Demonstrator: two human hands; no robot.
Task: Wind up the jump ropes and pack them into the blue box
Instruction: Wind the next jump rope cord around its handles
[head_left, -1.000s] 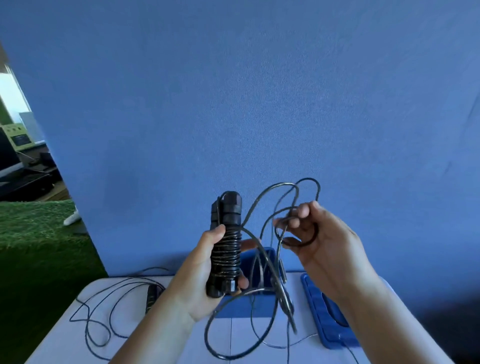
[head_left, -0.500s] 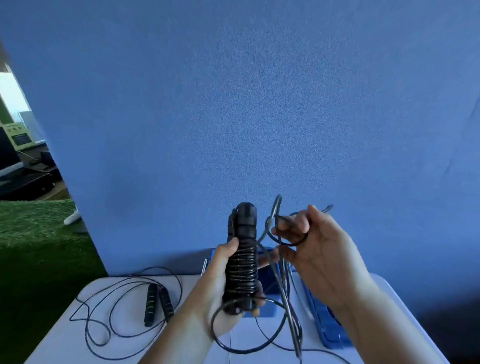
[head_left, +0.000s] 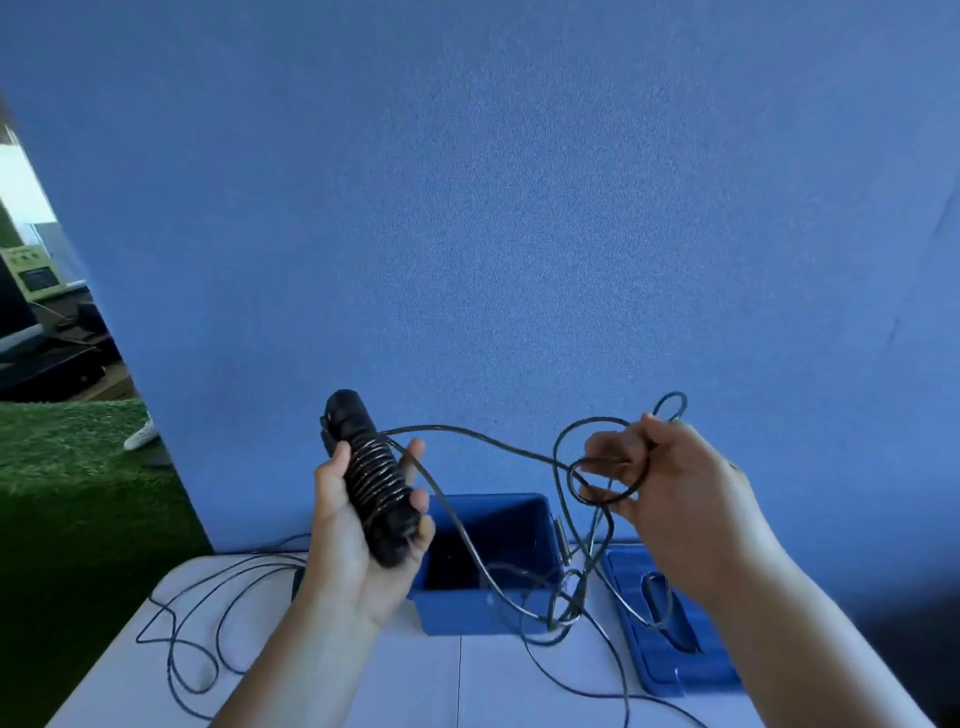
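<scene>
On the white table (head_left: 405, 686), far left, I see a second rope (head_left: 169, 654) lying loose. The left hand (head_left: 358, 540) grips the black handles (head_left: 371, 478), with cord wound around them, just left of the open blue box (head_left: 467, 613). The right hand (head_left: 670, 493) pinches a loop of the cord (head_left: 608, 502). The lid (head_left: 670, 670) lies beside the box.

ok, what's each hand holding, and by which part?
Left-hand grip: the jump rope handles, fingers wrapped round their cord-wound middle. Right-hand grip: the loose cord, pinched at a small loop by the fingertips.
</scene>
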